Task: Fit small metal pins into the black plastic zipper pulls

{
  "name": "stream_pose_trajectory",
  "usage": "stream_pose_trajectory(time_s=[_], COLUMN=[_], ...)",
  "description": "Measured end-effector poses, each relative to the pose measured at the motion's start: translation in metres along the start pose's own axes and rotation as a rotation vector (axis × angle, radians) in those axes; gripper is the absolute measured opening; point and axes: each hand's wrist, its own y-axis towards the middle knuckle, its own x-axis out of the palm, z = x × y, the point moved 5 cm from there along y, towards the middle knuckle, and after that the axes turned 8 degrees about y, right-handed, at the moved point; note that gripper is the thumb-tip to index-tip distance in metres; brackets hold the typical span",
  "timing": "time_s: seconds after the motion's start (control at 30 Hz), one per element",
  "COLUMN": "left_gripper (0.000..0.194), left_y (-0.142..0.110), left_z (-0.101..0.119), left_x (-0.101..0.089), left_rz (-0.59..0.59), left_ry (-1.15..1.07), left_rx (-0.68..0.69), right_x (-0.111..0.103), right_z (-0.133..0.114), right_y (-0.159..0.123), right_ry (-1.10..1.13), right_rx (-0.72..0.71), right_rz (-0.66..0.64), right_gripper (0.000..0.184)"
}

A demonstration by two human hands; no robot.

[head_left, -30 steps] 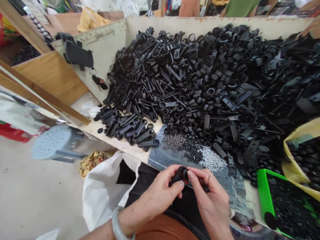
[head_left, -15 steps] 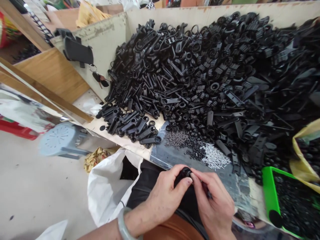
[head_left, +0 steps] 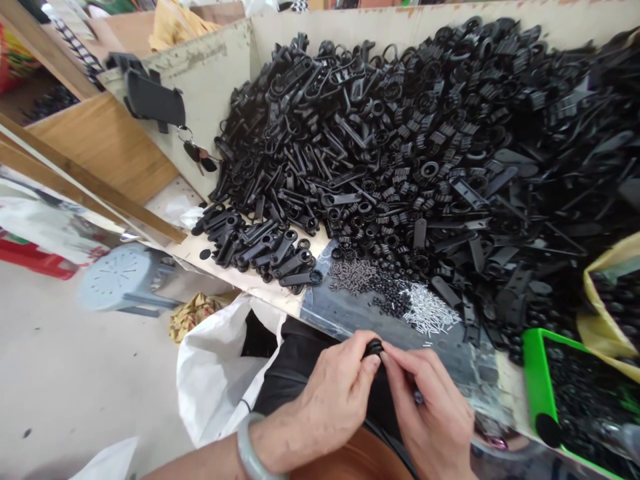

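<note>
Between my two hands is a small round black plastic part (head_left: pixel 373 347), held just off the table's front edge. My left hand (head_left: pixel 336 383) is closed round it, with thumb and fingers gripping its side. The fingertips of my right hand (head_left: pixel 431 393) pinch together at the part's right side. A small dark piece (head_left: pixel 418 396) shows under the right fingers; its kind is unclear. Just beyond the hands lie a heap of silver metal pins (head_left: pixel 431 308), tiny black pieces (head_left: pixel 391 293) and grey-brown small pieces (head_left: pixel 353 275).
A large heap of black plastic parts (head_left: pixel 350 133) fills the bin at the back. Long black parts (head_left: pixel 280 257) lie at the table's left. A green tray (head_left: pixel 535 373) stands at right beside a yellow bag (head_left: pixel 595 293). A white sack (head_left: pixel 205 373) hangs at the front left.
The black part has turned slightly between my hands, and my left hand has rolled a little over it. Both hands stay in nearly the same place.
</note>
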Motion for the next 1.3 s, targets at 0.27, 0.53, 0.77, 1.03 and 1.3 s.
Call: stream_pose_trajectory(time_s=[0.27, 0.53, 0.77, 1.03, 1.3], left_gripper=[0.03, 0.032, 0.032, 0.05, 0.037], left_y=[-0.004, -0.005, 0.005, 0.01, 0.012], left_z=[0.018, -0.004, -0.026, -0.014, -0.03], left_x=[-0.008, -0.005, -0.003, -0.024, -0.009], left_rz=[-0.127, -0.132, -0.147, 0.058, -0.162], left_ry=[-0.078, -0.237, -0.72, -0.03, -0.253], left_rx=[0.109, -0.014, -0.187, -0.097, -0.255], right_x=[-0.009, 0.014, 0.016, 0.027, 0.033], right_z=[0.018, 0.03, 0.036, 0.044, 0.051], right_y=[-0.015, -0.01, 0.002, 0.004, 0.01], right_ry=[0.264, 0.55, 0.619, 0.733, 0.68], right_rx=[0.328, 0.488, 0.47, 0.773, 0.71], right_rz=[0.075, 0.031, -0.054, -0.032, -0.08], right_gripper=[0.028, 0.023, 0.018, 0.028, 0.025])
